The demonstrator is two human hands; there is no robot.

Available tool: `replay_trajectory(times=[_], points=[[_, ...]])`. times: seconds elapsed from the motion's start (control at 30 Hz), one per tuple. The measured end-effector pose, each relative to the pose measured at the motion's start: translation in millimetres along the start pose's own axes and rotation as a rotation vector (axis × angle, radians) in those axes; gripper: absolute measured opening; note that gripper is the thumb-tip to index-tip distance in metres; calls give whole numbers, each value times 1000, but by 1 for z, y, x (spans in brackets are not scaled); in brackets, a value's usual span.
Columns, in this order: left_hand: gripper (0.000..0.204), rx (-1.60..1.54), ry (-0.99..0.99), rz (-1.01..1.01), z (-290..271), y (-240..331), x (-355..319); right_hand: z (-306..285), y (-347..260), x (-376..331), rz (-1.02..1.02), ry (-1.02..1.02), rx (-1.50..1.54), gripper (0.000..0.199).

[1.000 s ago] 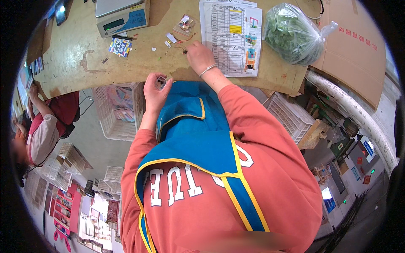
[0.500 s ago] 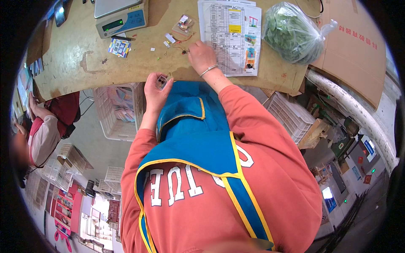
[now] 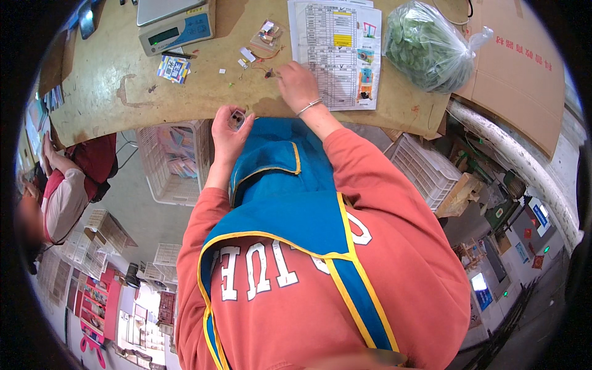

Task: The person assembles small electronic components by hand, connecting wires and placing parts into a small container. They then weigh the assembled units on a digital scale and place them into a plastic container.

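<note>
At the table's front edge, my left hand (image 3: 228,132) is closed round a small clear plastic case (image 3: 236,119) with dark bits inside. My right hand (image 3: 296,85) rests on the tabletop at the left edge of the printed sheets (image 3: 336,86). Its fingertips are beside a tiny dark part (image 3: 269,74) with thin wires; whether they pinch it is too small to tell. Beyond that lie a red wire (image 3: 269,57), a small white block (image 3: 247,54) and a clear bag of small parts (image 3: 267,35).
A digital scale (image 3: 177,28) stands at the back left, with a colourful card (image 3: 174,69) before it. A plastic bag of green leaves (image 3: 425,49) sits right of the sheets. A cardboard sheet (image 3: 515,74) is farther right. Another person (image 3: 65,197) is at the far left.
My right hand has shifted very slightly to the right. The left hand stays in place with the clear case.
</note>
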State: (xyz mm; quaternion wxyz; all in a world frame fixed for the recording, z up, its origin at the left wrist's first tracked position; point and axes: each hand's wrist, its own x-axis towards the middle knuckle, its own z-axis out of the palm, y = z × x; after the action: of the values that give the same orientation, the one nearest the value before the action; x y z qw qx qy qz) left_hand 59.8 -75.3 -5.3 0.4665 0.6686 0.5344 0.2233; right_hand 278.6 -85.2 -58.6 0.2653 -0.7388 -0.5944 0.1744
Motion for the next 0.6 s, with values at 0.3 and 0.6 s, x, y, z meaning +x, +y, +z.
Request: replay_trajectory(times=[0.3, 0.6], points=[[26, -36, 37, 4, 4, 0, 0, -5, 8, -10, 137, -26, 167, 10], [29, -43, 52, -3, 3, -1, -1, 10, -11, 6, 86, -109, 110, 16]])
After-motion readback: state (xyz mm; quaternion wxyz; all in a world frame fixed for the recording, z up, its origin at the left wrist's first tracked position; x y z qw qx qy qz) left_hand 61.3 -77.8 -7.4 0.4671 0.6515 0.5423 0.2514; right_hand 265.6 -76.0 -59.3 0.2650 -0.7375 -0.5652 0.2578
